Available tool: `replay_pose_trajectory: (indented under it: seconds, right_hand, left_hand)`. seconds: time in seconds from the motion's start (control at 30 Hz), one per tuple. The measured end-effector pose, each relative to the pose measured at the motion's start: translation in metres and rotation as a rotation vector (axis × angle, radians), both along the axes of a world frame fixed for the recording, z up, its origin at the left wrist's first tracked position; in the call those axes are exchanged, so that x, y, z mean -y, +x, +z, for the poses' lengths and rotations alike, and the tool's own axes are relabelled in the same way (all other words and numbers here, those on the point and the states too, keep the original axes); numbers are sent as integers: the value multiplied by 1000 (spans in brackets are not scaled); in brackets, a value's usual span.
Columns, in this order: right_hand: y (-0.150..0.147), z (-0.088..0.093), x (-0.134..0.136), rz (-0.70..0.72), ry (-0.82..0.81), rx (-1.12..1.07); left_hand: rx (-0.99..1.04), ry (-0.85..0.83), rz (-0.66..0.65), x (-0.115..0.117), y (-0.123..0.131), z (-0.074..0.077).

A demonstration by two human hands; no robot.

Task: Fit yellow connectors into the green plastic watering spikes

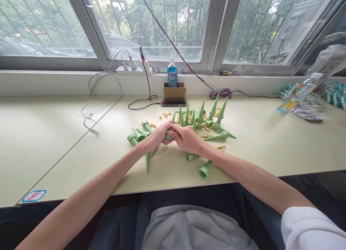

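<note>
Both hands meet over the middle of the table around one green plastic watering spike, its pointed tip upward. My left hand wraps round its lower part. My right hand is closed against the same spike from the right; whether a small part sits in its fingertips is hidden. Several more spikes stand upright just behind the hands, and others lie on their sides left and right. Small yellow plastic pieces are scattered among them. Nearer the table edge lies a spike with its threaded opening toward me.
Behind the spikes stand a small cardboard box and a bottle of blue liquid. A white cable lies at left, coiled wires at back. Right are a bottle and plastic bags. A power strip sits on the sill.
</note>
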State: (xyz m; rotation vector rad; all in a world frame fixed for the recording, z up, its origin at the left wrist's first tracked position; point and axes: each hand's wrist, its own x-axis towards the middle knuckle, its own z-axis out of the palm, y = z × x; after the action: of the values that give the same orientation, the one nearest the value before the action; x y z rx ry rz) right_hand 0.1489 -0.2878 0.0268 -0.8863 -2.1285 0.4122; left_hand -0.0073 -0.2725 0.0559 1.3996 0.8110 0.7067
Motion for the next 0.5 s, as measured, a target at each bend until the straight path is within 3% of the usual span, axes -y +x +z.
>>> replay_pose_trajectory:
  seconds: [0.5]
  right_hand:
    - [0,-1,-1,11,-11,14]
  left_hand:
    - [46,-23,22,-2,0,-6]
